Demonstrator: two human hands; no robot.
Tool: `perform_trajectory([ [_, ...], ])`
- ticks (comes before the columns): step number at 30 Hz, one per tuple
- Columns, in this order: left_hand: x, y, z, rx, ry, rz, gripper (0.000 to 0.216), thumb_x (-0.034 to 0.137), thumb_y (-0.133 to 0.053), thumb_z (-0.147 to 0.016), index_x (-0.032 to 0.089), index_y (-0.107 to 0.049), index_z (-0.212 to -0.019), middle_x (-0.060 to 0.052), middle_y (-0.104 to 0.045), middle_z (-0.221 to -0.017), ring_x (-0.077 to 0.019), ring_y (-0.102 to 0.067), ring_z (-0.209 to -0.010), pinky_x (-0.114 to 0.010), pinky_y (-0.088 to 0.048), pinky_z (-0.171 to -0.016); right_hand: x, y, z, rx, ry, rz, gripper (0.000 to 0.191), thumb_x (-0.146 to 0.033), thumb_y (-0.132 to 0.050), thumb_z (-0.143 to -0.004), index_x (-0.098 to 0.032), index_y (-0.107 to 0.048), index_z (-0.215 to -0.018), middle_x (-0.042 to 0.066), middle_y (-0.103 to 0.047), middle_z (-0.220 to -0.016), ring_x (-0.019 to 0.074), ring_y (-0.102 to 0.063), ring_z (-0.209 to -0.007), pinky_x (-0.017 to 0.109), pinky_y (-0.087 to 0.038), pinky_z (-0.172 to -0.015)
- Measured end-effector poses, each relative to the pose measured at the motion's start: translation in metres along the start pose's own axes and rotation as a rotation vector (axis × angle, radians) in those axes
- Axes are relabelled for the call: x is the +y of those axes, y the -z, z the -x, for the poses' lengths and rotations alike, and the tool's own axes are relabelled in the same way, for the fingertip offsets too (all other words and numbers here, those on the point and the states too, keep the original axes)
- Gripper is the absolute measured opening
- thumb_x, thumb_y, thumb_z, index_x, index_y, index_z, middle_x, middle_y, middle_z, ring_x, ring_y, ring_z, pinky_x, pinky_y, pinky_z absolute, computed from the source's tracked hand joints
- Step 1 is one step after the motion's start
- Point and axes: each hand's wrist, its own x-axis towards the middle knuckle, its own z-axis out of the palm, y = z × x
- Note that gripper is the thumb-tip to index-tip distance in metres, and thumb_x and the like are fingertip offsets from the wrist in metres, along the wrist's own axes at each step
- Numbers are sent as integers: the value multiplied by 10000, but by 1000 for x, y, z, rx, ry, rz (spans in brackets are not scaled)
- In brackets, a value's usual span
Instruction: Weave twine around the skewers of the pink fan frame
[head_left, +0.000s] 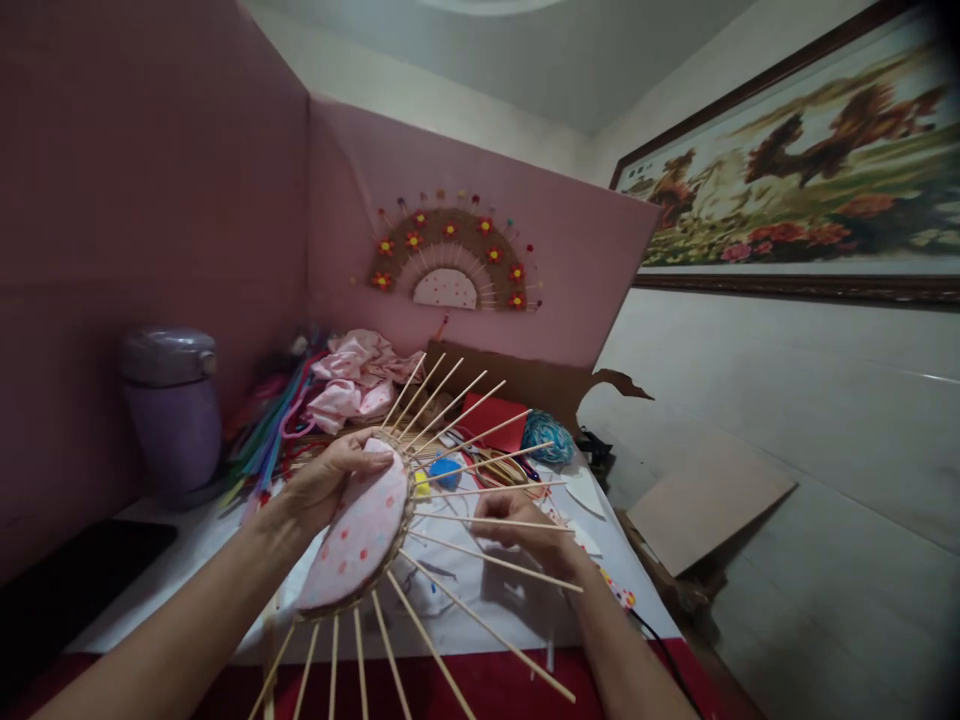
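Left forearm (187, 612) partly off-frame, right fingers (495, 506) partly behind sticks (487, 623).

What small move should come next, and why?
I'd probably test the sticks for looseness with the right hand: the left hand holds the dotted half-disc, the right is close beside the sticks, and their outer ends are free.
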Motion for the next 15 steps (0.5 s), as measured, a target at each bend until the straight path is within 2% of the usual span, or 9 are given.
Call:
perform_trajectory([
  [3,0,-4,2,20,-28,21,251,69,-698,-569,153,-557,-758,24,-614,-608,-98,-579,-482,-180,-458,-452,-4,-16,3,-187,-81,84,135,-265,-659,-613,-151,-597,-575,-51,-471,-488,59,-362,-449,182,-257,-430],
  [8,-2,-16,8,12,-4,98,383,34,-680,-573,189,-558,-902,38,-617,-620,-109,-597,-498,-195,-482,-468,-14,-38,8,-318,-143,127,62,-200,-637,-592,-162,-593,-569,-65,-458,-488,59,-348,-459,183,-260,-439],
  [12,-3,-23,11,10,19,129,483,77,-673,-621,209,-538,-1066,22,-641,-661,-118,-616,-536,-199,-500,-498,-14,-46,10,-269,-181,122,124,-240,-632,-616,-164,-551,-560,-61,-457,-496,63,-358,-458,185,-265,-435],
  [15,-4,-23,11,16,22,145,479,121,-654,-668,199,-526,-1123,4,-649,-686,-121,-619,-555,-209,-506,-526,-4,-46,10,-166,-158,70,189,-324,-655,-630,-164,-558,-601,-45,-492,-528,70,-384,-462,187,-286,-438],
])
